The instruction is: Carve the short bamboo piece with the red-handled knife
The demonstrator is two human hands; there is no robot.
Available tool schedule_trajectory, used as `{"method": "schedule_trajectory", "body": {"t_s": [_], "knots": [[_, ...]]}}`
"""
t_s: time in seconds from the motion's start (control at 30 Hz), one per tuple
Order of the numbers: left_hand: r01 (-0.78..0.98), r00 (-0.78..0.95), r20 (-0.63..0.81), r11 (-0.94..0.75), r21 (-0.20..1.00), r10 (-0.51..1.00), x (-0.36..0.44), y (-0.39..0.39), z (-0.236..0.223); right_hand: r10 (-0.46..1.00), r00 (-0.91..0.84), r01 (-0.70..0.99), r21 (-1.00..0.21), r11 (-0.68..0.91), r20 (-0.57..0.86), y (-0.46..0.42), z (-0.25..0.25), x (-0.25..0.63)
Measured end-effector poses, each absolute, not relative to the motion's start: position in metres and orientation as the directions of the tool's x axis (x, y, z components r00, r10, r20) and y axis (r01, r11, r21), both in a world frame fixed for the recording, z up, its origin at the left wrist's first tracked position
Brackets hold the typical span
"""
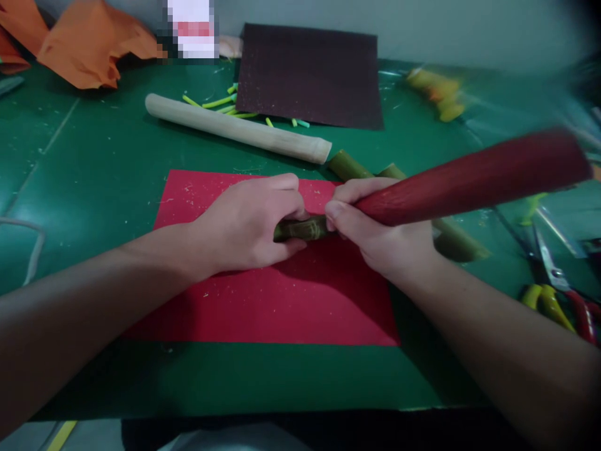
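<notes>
My left hand (pixel 253 219) is closed around a short green bamboo piece (pixel 307 229) with pale marks on its skin. The piece lies sideways over a red sheet (pixel 282 307). My right hand (pixel 380 235) grips a tool with a thick red wooden handle (pixel 474 178), which slants up to the right. The working end of that tool is hidden behind my fingers, close to the bamboo's right end. Both hands are near each other above the sheet.
Behind lies a pale peeled stick (pixel 235 128), with a dark brown sheet (pixel 310 75) beyond it. More green stalk pieces (pixel 455 241) rest by my right hand. Scissors (pixel 554 275) lie at the right, crumpled orange paper (pixel 94 44) at the back left. The table (pixel 282 382) is green.
</notes>
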State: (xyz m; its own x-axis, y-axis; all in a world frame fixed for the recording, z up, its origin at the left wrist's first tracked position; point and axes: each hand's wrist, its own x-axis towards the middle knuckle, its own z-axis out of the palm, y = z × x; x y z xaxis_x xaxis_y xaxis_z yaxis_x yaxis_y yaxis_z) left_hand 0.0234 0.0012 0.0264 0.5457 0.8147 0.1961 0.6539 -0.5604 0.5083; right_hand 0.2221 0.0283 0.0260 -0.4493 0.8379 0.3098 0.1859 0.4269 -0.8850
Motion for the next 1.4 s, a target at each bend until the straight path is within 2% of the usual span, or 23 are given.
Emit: {"method": "schedule_trajectory", "body": {"t_s": [0.17,0.27,0.4,0.6,0.8,1.07,1.23,1.4], "knots": [[0.650,0.538,0.205,-0.556,0.518,0.818,0.023,0.002,0.025,0.795,-0.532,0.222,-0.858,0.463,0.291,0.027,0.027,0.225],[0.653,0.544,0.210,-0.567,0.502,0.812,0.022,0.003,0.024,0.829,-0.448,0.190,-0.871,0.453,0.333,0.026,0.026,0.226],[0.714,0.529,0.187,-0.554,0.428,0.827,0.021,0.003,0.023,0.838,-0.358,0.254,-0.821,0.512,0.412,0.022,0.026,0.224],[0.736,0.557,0.172,-0.579,0.352,0.813,0.023,-0.001,0.025,0.882,-0.336,0.235,-0.877,0.420,0.332,0.020,0.027,0.217],[0.758,0.544,0.139,-0.556,0.341,0.827,0.024,0.001,0.025,0.899,-0.318,0.237,-0.893,0.383,0.301,0.019,0.025,0.215],[0.759,0.531,0.130,-0.539,0.367,0.837,0.025,0.002,0.025,0.869,-0.390,0.264,-0.867,0.423,0.306,0.020,0.026,0.217],[0.754,0.531,0.142,-0.542,0.371,0.836,0.024,0.002,0.024,0.873,-0.365,0.206,-0.887,0.414,0.323,0.021,0.025,0.217],[0.758,0.527,0.127,-0.532,0.377,0.840,0.025,0.002,0.025,0.881,-0.366,0.246,-0.881,0.403,0.301,0.020,0.025,0.217]]}}
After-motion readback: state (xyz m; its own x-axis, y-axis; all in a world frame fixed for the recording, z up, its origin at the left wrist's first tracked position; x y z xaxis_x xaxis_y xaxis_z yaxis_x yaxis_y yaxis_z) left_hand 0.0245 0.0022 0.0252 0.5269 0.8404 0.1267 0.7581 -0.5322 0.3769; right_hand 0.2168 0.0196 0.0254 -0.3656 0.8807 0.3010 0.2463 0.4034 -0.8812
